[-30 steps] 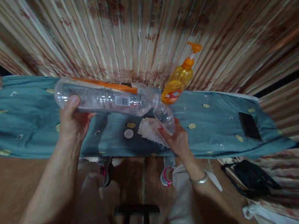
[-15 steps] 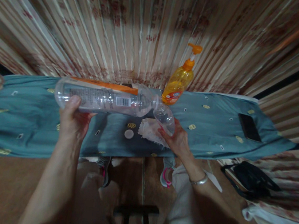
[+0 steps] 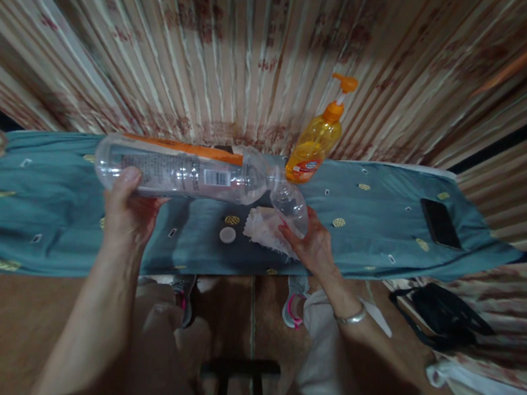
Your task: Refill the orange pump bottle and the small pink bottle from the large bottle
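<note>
My left hand (image 3: 131, 206) is closed round the lower part of a large clear plastic bottle (image 3: 183, 174) with an orange-edged label. This bottle lies sideways in the air, its neck to the right. My right hand (image 3: 311, 239) grips a small clear plastic container (image 3: 290, 206), tilted, with its upper end against or right beside the bottle's mouth; I cannot tell whether they touch. No liquid shows clearly in either. Below them lie a white cloth (image 3: 264, 227) and a round white cap (image 3: 227, 235). Behind stands an orange pump bottle (image 3: 313, 146) with yellow-orange liquid in it.
A teal patterned cloth (image 3: 59, 196) covers the narrow table. On its right side lies a black phone (image 3: 439, 223). A pleated curtain (image 3: 205, 54) hangs close behind. A black bag (image 3: 447, 315) rests at the lower right, and a dark stool-like frame (image 3: 241, 367) shows below.
The large bottle has shifted very slightly to the left. Both hands keep their hold, and nothing else visibly differs.
</note>
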`<state>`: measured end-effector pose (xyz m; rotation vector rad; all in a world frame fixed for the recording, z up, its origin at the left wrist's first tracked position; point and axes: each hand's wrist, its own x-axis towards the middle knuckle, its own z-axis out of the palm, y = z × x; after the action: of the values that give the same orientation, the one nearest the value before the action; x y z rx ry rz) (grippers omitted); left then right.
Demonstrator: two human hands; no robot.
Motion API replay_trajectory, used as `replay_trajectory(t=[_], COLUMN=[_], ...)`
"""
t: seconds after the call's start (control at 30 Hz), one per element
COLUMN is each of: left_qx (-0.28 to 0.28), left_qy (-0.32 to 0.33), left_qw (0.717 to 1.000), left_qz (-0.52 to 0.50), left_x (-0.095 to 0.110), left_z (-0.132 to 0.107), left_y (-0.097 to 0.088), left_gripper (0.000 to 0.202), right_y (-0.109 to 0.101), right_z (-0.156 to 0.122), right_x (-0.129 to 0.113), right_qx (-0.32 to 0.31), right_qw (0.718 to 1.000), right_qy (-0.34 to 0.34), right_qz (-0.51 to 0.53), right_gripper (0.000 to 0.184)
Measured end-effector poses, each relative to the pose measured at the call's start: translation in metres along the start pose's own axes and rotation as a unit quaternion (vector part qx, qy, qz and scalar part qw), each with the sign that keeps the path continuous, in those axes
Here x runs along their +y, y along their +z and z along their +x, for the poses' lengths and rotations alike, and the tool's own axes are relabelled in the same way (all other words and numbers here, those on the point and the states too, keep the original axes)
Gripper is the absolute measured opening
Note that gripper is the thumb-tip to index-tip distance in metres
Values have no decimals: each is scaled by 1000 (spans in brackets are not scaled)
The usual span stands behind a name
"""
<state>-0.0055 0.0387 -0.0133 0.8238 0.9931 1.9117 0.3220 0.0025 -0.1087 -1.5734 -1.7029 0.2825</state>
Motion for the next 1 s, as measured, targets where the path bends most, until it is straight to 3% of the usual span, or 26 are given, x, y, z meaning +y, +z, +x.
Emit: replay_trajectory(t=[0.4, 0.63, 1.0], left_qx=[16, -8, 14], left_qy=[-9, 4, -13], left_qw=[1000, 1000, 1000], left_qz=[-15, -2, -9], left_x=[4, 2, 6], left_z=[-4, -2, -3], left_y=[5, 1, 4], left_gripper=[58, 67, 68], right_y=[1, -3, -1], right_z=[0, 1, 1], right_x=[0, -1, 0], right_qx=[0, -16, -5], right_qw=[1000, 1000, 1000], right_qy=[-2, 6, -5], right_qz=[-16, -6, -6], right_gripper=[72, 71, 73])
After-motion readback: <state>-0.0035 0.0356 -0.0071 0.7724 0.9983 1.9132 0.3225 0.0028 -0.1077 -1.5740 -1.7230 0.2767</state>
